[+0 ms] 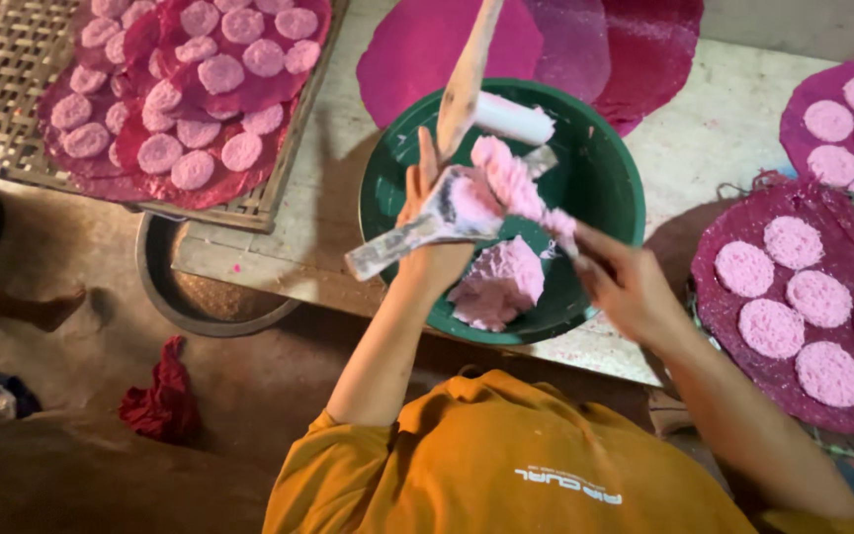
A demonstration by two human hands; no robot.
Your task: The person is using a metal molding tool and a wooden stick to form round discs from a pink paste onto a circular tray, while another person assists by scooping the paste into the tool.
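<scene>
Orange shirt point(506, 465) nearest; over pale table point(724, 129), left hand point(432, 232) fingers clamped on scraper point(417, 232), right hand point(625, 282) pinching pink paste point(516, 183).

A pale, paint-flecked worktable point(714, 129) carried a green basin point(610, 188) at its centre. Dark magenta sheets point(585, 44) lay flat at twelve o'clock. At three o'clock a magenta sheet dotted with pink discs point(842, 267) rested, perhaps on a tray. At ten o'clock a woven bamboo rack point(2, 69) overlapped the table's edge, bearing more disc-covered sheets point(190, 89)
</scene>
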